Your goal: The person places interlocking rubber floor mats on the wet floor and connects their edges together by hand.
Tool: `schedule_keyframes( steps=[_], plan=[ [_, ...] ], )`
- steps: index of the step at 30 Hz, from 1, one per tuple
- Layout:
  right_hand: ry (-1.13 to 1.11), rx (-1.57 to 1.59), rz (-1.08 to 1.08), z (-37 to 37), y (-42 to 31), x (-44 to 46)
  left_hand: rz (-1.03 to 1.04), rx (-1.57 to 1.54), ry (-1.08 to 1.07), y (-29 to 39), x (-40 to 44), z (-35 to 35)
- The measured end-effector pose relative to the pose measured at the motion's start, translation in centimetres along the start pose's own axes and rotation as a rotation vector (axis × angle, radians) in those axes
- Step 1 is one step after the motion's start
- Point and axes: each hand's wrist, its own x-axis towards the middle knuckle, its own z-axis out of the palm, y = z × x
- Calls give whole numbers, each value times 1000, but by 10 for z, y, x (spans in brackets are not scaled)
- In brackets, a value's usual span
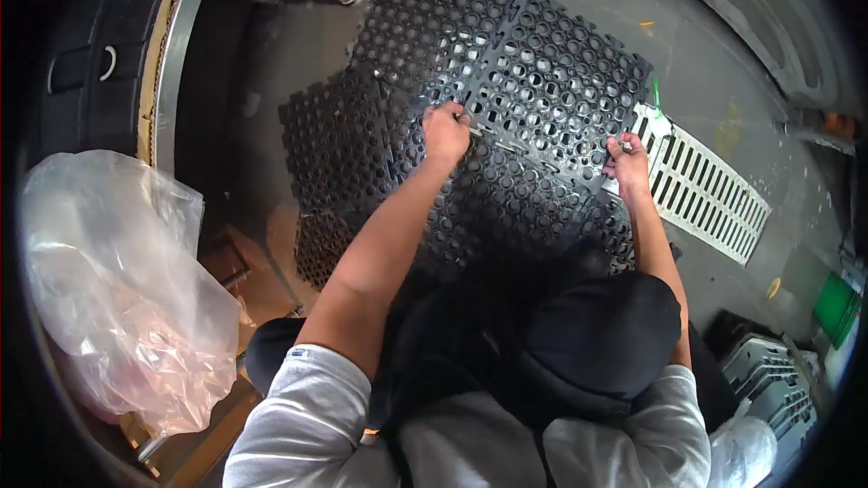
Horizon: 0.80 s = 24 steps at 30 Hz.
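A black perforated floor mat tile with interlocking edges and rows of round holes lies before me, slightly raised towards me as far as I can see. My left hand is closed on its near left corner. At the near right corner, my right hand pinches the same tile between thumb and fingers. Another black mat tile adjoins it on the far left, and a darker one is further left. More matting extends below my hands towards my knees.
A white slotted drain grate crosses the grey floor at right, with a green tie near its end. A large clear plastic bag bulges at left, below a black case. Grey plastic parts stand at lower right.
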Motion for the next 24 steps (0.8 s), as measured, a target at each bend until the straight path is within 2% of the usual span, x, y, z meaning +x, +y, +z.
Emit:
schedule_keyframes(
  steps=[2, 13, 24],
  plan=[
    [-6, -12, -10, 1, 0, -4, -48, -178, -82, -12, 7, -2],
    [79, -84, -104, 2, 10, -6, -44, -163, -200, -13, 12, -12],
    [161, -366, -211, -1, 16, 2, -36, -100, -152, -6, 5, -9]
  ],
)
